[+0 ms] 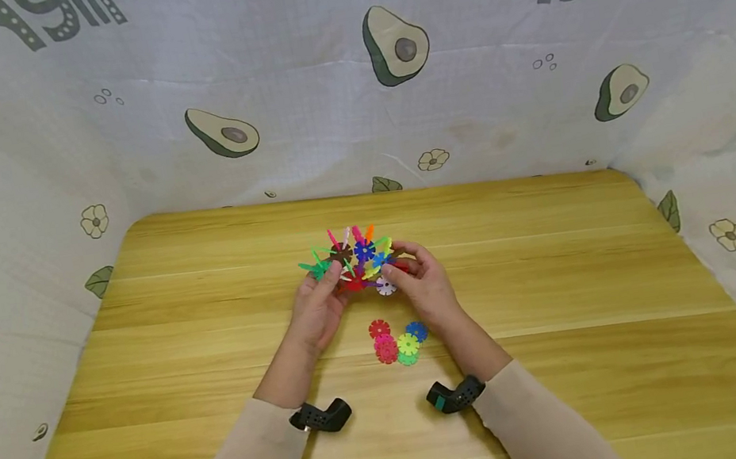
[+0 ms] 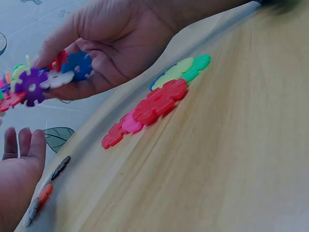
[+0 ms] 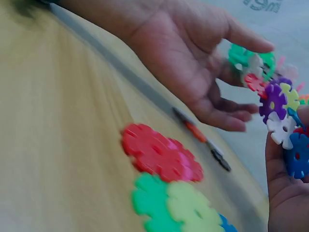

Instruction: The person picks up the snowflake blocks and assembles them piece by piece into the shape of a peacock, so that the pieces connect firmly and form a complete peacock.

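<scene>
A cluster of interlocking plastic snowflake discs [image 1: 364, 251] in many colours is held up between both hands over the table. My left hand [image 1: 319, 313] pinches its left side, thumb on top near a green disc [image 1: 320, 269]. On the other side, my right hand [image 1: 432, 287] grips the cluster with thumb and fingers, by a blue disc [image 2: 78, 65] and a white disc [image 2: 59, 79]. A purple disc [image 3: 273, 103] shows on the near side in the right wrist view. Fingers hide parts of the cluster.
Loose discs lie close below the hands: red [image 1: 379, 329], pink-red [image 1: 387, 351], yellow [image 1: 408, 344], green [image 1: 408, 359] and blue [image 1: 416, 331]. More flat discs, including an orange one [image 2: 45, 194], lie farther back on the wooden table [image 1: 566, 294]. A printed cloth [image 1: 310, 46] hangs behind.
</scene>
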`<state>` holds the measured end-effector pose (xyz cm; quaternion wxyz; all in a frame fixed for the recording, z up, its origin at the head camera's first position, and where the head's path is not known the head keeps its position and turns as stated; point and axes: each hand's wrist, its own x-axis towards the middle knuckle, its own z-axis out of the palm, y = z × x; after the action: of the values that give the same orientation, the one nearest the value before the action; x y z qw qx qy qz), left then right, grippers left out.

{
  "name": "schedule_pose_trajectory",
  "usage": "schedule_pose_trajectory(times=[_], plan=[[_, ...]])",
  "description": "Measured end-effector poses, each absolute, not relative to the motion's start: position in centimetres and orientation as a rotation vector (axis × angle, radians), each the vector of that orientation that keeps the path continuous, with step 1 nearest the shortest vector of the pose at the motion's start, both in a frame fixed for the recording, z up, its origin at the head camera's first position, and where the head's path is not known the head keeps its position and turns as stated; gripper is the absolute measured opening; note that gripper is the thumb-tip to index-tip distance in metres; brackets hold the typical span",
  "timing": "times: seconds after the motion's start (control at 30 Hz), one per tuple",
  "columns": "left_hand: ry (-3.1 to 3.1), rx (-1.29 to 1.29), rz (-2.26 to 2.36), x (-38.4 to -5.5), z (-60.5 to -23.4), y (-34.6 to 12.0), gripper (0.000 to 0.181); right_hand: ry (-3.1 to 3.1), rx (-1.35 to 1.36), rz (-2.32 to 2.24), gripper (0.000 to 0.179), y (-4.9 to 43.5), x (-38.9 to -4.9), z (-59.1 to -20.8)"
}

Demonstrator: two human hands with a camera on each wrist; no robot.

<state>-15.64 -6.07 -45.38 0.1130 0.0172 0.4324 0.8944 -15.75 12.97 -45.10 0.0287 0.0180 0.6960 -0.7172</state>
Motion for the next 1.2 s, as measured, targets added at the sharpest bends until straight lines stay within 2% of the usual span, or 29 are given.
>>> schedule_pose_trajectory(times=[0.17, 0.37, 0.5, 0.7, 0.97, 1.07, 1.2], plan=[[1.255, 0.106, 2.529, -15.8, -45.6, -6.3, 0.015, 2.203, 0.081, -2.109, 0.046, 15.3, -16.5, -44.9], [1.422, 0.116, 2.331, -16.0, -46.0, -6.3, 0.051, 2.216, 0.074, -2.003, 0.049, 19.3, -17.3, -44.9], [1.562, 0.113, 2.212, -15.9, -45.9, -6.3, 0.061, 2.208, 0.112, -1.972, 0.050, 22.0, -17.5, -45.1], [1.774, 0.145, 2.144, -16.0, -45.7, -6.6, 0.054, 2.439, 0.216, -1.746, 0.055, 24.5, -17.7, -45.2], [2.437, 0.149, 1.862, -16.6, -45.9, -8.5, 0.036, 2.829, 0.263, -1.270, 0.063, 24.6, -17.2, -43.9], [2.646, 0.178, 1.611, -16.8, -46.2, -9.2, 0.037, 2.935, 0.196, -1.175, 0.056, 24.1, -17.0, -43.3], [2.760, 0.273, 1.321, -16.9, -46.1, -9.8, 0.043, 3.056, -0.090, -1.159, 0.037, 22.4, -16.4, -42.4]])
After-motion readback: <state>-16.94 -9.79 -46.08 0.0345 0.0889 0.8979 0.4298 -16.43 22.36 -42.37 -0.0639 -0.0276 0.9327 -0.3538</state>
